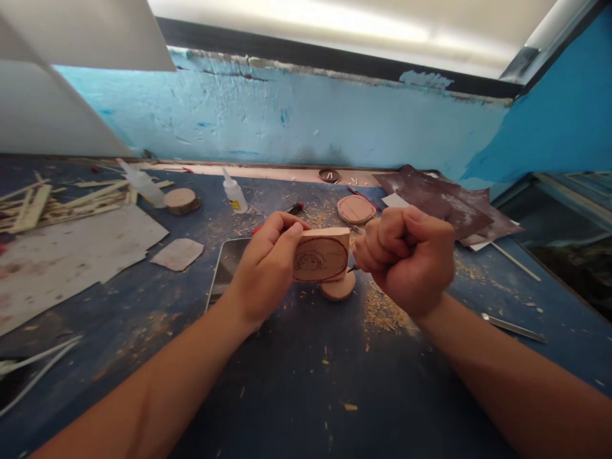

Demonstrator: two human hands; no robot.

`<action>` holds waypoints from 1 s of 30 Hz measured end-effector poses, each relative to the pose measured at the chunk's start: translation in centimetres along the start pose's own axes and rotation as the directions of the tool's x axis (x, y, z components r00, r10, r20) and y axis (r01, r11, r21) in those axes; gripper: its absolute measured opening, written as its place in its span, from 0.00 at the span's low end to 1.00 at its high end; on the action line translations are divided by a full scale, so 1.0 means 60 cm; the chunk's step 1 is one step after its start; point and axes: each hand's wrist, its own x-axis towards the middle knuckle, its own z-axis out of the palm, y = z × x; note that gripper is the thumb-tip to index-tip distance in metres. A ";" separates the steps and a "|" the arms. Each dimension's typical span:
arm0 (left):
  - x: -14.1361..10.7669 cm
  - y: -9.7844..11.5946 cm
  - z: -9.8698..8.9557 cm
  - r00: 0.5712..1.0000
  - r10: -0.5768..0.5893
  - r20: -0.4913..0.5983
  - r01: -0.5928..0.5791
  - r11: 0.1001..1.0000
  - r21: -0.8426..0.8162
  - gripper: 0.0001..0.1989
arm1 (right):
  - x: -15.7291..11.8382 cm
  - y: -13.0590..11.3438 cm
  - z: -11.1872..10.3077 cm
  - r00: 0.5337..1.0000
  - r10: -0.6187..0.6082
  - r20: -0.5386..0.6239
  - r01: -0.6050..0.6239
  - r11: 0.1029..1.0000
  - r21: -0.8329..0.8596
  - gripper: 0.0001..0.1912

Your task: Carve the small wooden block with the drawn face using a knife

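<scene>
A rectangular wooden block (322,256) with a red oval and a pencil drawing on its face is gripped by my left hand (270,264), thumb on the upper edge. Just right of the block, my right hand (408,255) is curled into a fist around a thin tool (352,268); only its dark tip shows, close to the block's lower right corner, and its handle is hidden by the fingers. Beneath the block lies a round wooden disc (337,288). Wood shavings (386,309) are scattered on the dark blue table under my right hand.
Behind the hands lies a round wood slice (356,208) with red marking. White glue bottles (234,191), another wood slice (182,200) and wood strips (36,204) are at the left. A tablet (224,268) lies by my left wrist. Sandpaper sheets (430,197) and a metal blade (514,327) are right.
</scene>
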 end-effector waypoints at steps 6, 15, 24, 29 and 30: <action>0.003 -0.006 -0.001 0.996 0.072 0.056 -0.075 0.995 0.063 0.13 | 0.000 0.020 -0.008 1.000 0.000 0.019 0.000 1.000 0.016 0.24; 0.005 -0.012 -0.004 0.994 0.095 0.062 -0.100 0.991 0.087 0.14 | -0.005 0.003 -0.007 0.999 -0.012 0.044 0.012 1.000 -0.005 0.23; -0.005 -0.007 0.002 0.991 0.106 0.079 -0.115 0.986 0.120 0.14 | -0.011 0.043 -0.013 0.998 -0.022 0.050 0.022 1.000 -0.001 0.26; -0.005 -0.003 0.000 0.995 0.092 0.045 -0.097 0.988 0.122 0.15 | -0.010 0.029 -0.019 0.999 -0.013 0.053 0.014 1.000 -0.019 0.24; -0.004 -0.004 -0.001 0.995 0.093 0.036 -0.096 0.987 0.130 0.15 | -0.010 0.027 -0.020 0.999 -0.010 0.051 0.012 1.000 -0.024 0.24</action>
